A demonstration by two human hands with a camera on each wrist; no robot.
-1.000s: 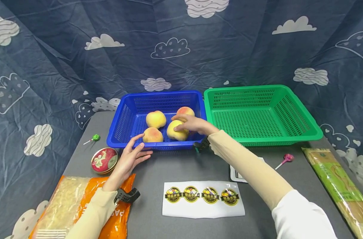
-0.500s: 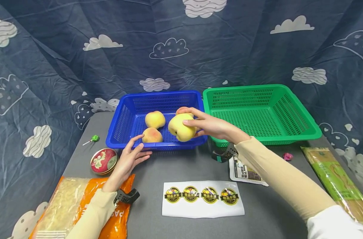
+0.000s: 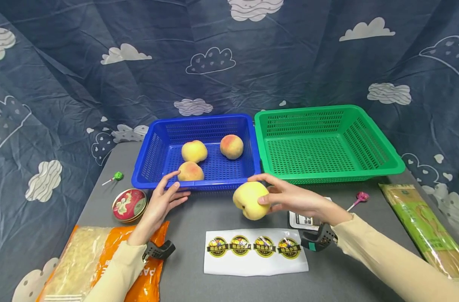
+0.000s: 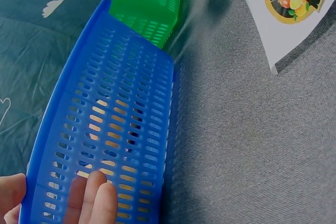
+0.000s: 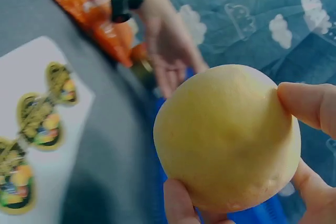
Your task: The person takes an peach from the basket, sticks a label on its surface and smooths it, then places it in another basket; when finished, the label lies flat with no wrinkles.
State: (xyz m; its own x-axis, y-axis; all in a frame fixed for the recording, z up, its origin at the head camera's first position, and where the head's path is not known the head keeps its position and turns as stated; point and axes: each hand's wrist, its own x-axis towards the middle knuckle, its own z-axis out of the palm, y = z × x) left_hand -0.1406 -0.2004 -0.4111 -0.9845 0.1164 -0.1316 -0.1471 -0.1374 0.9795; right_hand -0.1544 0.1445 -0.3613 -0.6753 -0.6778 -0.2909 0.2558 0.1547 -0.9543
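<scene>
My right hand (image 3: 290, 197) grips a yellow peach (image 3: 252, 200) above the table, just in front of the blue basket (image 3: 218, 183). In the right wrist view, fingers and thumb pinch this peach (image 5: 226, 140) from its sides. My left hand (image 3: 163, 203) holds the front rim of the blue basket near its left end. The left wrist view shows fingers (image 4: 105, 203) against the basket's outer wall and others over the rim. Inside the basket lie a yellow peach (image 3: 194, 151), a reddish peach (image 3: 231, 147) and another peach (image 3: 191, 171) beside my left fingertips.
A green basket (image 3: 329, 173) stands right of the blue one. In front lies a sheet of round stickers (image 3: 256, 266). Around are a red tin (image 3: 129, 204), an orange bag (image 3: 139, 268), two lollipops (image 3: 118, 175), a white packet (image 3: 299, 220) and a green-labelled noodle pack (image 3: 426, 218).
The right hand has lifted the yellow peach out of the blue basket and brought it toward me and slightly right. The left hand keeps its place on the rim.
</scene>
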